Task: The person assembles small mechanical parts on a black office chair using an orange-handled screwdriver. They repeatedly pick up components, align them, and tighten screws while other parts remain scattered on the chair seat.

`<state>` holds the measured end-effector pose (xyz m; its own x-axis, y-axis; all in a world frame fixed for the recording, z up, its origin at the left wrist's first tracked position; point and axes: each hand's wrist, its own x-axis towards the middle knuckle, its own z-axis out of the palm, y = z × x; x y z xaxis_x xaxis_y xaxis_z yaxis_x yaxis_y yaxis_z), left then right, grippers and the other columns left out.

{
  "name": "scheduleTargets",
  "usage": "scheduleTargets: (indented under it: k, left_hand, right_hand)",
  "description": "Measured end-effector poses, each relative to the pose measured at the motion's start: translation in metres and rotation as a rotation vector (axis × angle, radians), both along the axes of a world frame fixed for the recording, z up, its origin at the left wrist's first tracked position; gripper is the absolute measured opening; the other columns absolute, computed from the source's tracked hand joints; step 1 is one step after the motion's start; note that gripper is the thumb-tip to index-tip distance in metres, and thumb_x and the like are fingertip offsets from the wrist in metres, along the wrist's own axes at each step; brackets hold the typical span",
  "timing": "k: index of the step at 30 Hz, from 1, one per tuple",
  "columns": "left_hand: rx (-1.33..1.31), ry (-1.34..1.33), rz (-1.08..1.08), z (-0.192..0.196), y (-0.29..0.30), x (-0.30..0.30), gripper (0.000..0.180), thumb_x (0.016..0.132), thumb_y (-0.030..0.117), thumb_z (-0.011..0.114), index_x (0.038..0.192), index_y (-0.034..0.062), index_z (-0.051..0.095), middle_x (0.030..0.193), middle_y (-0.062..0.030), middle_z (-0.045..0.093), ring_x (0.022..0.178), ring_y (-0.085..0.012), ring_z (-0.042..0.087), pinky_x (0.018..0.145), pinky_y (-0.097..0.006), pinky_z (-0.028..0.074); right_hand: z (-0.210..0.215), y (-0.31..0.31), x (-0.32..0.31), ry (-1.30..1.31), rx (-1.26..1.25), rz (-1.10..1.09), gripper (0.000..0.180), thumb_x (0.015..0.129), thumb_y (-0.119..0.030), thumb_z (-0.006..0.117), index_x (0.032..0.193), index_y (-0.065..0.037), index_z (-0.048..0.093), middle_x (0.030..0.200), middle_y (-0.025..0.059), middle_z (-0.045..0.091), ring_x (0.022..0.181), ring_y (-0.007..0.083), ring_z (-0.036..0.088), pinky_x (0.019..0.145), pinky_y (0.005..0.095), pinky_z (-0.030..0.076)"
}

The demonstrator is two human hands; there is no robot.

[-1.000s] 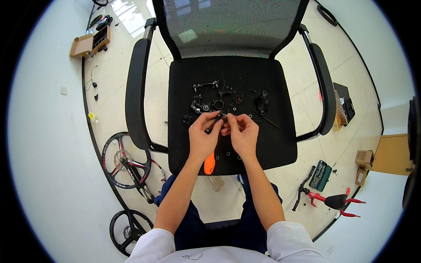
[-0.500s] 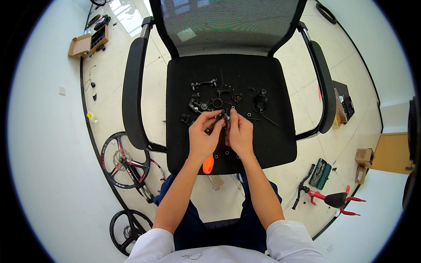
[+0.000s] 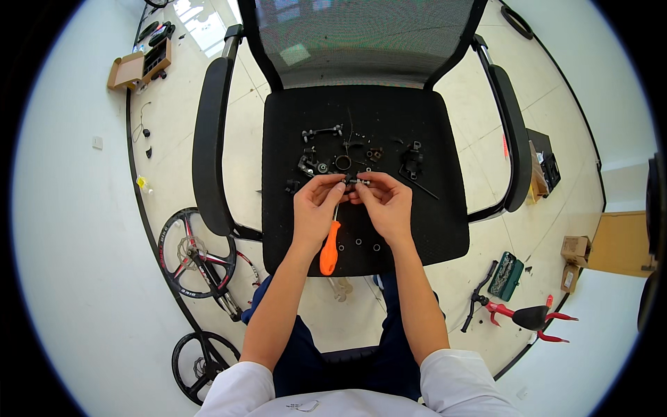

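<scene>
Over the black chair seat, my left hand and my right hand meet with thumbs and fingers closed on a small dark and silver bolt-like part. Its exact kind is too small to make out. Just below my left fingers lies a screwdriver with an orange handle, its shaft running up under that hand. Beyond my fingertips are a black ring and a dark bracket with a round silver end. Small washers lie nearer to me.
A slim black arm-shaped part and a dark clamp-like part rest farther back on the seat, by a thin rod. Armrests flank it. On the floor are a spoked wheel, a green toolbox and a red bike frame.
My right hand has turned and moved slightly right, and the part between my fingers now lies sideways. More of the screwdriver shows below my left hand.
</scene>
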<state>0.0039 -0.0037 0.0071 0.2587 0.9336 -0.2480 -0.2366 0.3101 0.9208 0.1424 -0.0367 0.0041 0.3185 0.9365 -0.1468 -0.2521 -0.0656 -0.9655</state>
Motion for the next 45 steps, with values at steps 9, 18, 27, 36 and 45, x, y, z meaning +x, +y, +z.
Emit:
scheduleTargets:
  k: [9, 18, 27, 36, 45]
  left_hand:
    - [-0.071, -0.016, -0.012, 0.0, 0.002, -0.002, 0.023, 0.093, 0.003, 0.062, 0.115, -0.0022, 0.065, 0.105, -0.0099, 0.069, 0.095, -0.0141, 0.065, 0.086, -0.026, 0.052]
    - [0.089, 0.099, -0.051, 0.0, -0.002, -0.001, 0.027, 0.088, -0.001, 0.065, 0.115, -0.0009, 0.065, 0.102, -0.0093, 0.069, 0.096, -0.0131, 0.065, 0.086, -0.025, 0.051]
    - [0.054, 0.034, -0.011, -0.001, -0.007, 0.006, 0.029, 0.091, 0.002, 0.062, 0.12, -0.0025, 0.062, 0.107, -0.011, 0.068, 0.101, -0.0141, 0.065, 0.09, -0.026, 0.049]
    - [-0.109, -0.073, -0.051, -0.004, -0.004, 0.002, 0.033, 0.089, -0.001, 0.063, 0.122, -0.0043, 0.06, 0.114, -0.0115, 0.065, 0.102, -0.0153, 0.064, 0.094, -0.028, 0.05]
    - [0.196, 0.102, 0.033, 0.005, -0.005, 0.006, 0.033, 0.083, -0.008, 0.067, 0.114, -0.0017, 0.058, 0.111, -0.0124, 0.067, 0.106, -0.0169, 0.064, 0.094, -0.029, 0.05]
  right_hand:
    - [-0.004, -0.003, 0.0, -0.119, 0.003, 0.025, 0.013, 0.09, 0.0, 0.065, 0.102, 0.007, 0.066, 0.085, 0.0144, 0.071, 0.074, 0.0176, 0.071, 0.068, 0.0268, 0.059]
    - [0.0, -0.004, 0.001, -0.035, -0.065, 0.037, 0.014, 0.093, -0.006, 0.064, 0.098, 0.007, 0.066, 0.078, 0.0147, 0.07, 0.066, 0.0178, 0.07, 0.058, 0.0273, 0.059]
    - [0.007, -0.001, 0.005, 0.028, -0.062, -0.017, 0.018, 0.093, -0.008, 0.065, 0.096, 0.01, 0.067, 0.08, 0.0147, 0.07, 0.068, 0.0177, 0.07, 0.061, 0.0267, 0.059]
    - [0.001, 0.0, 0.004, 0.017, -0.003, -0.021, 0.017, 0.09, -0.003, 0.066, 0.102, 0.008, 0.068, 0.084, 0.0144, 0.071, 0.072, 0.0171, 0.07, 0.068, 0.0269, 0.059]
    - [0.002, -0.001, 0.01, 0.056, -0.011, -0.009, 0.018, 0.09, -0.002, 0.065, 0.104, 0.01, 0.067, 0.086, 0.0156, 0.071, 0.074, 0.0189, 0.071, 0.069, 0.028, 0.06]
